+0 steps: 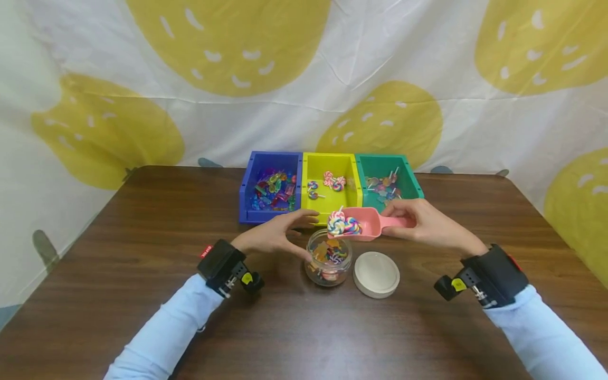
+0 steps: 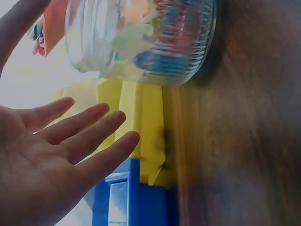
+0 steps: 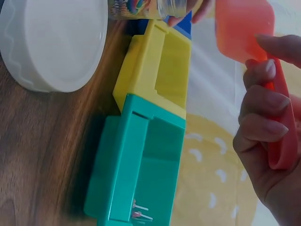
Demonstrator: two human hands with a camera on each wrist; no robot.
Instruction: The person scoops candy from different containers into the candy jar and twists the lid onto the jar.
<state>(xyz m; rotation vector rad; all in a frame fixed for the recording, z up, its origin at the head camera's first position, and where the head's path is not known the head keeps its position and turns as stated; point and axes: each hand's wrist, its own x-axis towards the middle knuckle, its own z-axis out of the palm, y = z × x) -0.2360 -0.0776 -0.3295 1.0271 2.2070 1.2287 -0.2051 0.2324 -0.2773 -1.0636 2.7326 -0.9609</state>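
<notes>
My right hand (image 1: 420, 224) grips the handle of a pink scoop (image 1: 369, 221), fingers curled round it in the right wrist view. Swirled lollipop candies (image 1: 343, 224) lie in the scoop's bowl, which overlaps the back rim of a glass jar (image 1: 328, 264) in the head view. Inside the ribbed jar are gummy-looking pieces and several swirled candies. My left hand (image 1: 280, 232) is spread at the jar's left side, thumb right at the glass; in the left wrist view its fingers (image 2: 103, 162) are straight and apart, holding nothing.
A white lid (image 1: 377, 274) lies right of the jar. Behind stand three joined bins: blue (image 1: 244, 203) with colourful gem-like pieces, yellow (image 1: 328, 201) with a few swirl lollipops, green (image 1: 409, 184) with small lollipops. A patterned cloth (image 1: 228, 116) hangs behind the wooden table (image 1: 304, 332).
</notes>
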